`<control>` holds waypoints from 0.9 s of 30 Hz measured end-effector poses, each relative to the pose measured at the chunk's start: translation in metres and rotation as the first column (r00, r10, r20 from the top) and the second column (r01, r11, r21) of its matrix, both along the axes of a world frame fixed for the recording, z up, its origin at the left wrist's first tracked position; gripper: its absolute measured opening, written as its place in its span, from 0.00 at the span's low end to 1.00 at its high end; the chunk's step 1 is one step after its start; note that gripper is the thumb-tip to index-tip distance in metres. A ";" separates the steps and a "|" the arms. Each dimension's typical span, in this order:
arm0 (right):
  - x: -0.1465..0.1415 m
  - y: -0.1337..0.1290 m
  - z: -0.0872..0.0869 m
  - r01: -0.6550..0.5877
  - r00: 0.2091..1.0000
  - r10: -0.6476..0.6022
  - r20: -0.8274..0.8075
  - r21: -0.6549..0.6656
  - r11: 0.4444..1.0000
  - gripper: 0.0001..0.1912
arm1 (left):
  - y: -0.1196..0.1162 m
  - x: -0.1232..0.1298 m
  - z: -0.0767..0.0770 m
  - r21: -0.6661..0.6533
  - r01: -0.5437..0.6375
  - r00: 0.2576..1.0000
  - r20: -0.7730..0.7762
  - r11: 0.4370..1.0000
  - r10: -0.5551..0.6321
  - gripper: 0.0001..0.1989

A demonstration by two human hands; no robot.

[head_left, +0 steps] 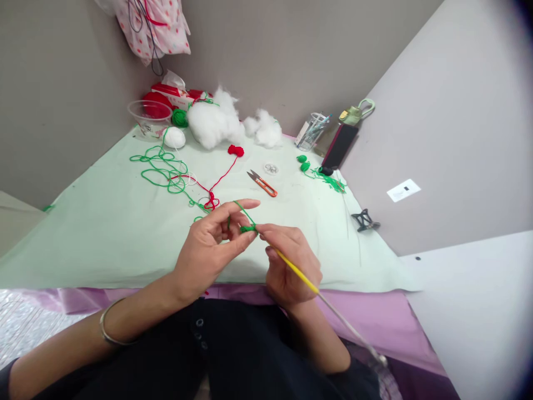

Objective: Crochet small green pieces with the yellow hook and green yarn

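Observation:
My left hand (212, 236) pinches a small piece of green crochet work (248, 228) between thumb and fingers. A strand of green yarn (245, 211) runs over its raised index finger. Close against it, my right hand (293, 261) is closed around a crochet hook with a yellow handle (297, 271), its tip at the green piece and hidden by the fingers. More green yarn (160, 172) lies in loose loops on the table to the left. Beyond my hands rest orange thread snips (263, 184) and a small red crocheted piece (236, 150) with a red tail.
White stuffing (214, 119) sits at the back, beside a white yarn ball (174, 138), a clear plastic tub (150, 119) and a tissue box (172, 95). On the right are green crocheted pieces (305, 166), a pen cup (310, 132), a phone (340, 145) and a bottle (350, 115).

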State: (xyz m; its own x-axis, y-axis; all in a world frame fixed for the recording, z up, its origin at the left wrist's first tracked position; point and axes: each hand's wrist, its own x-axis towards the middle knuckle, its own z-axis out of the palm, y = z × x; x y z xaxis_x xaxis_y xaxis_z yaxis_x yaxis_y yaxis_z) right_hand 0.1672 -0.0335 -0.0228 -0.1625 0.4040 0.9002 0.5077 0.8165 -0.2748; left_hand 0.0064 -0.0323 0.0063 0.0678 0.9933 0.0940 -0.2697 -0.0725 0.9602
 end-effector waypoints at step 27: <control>0.002 0.004 0.016 -0.316 0.870 0.115 -0.480 -0.363 0.876 0.11 | 0.006 -0.007 0.001 -0.086 0.220 0.961 0.191 0.972 -0.201 0.16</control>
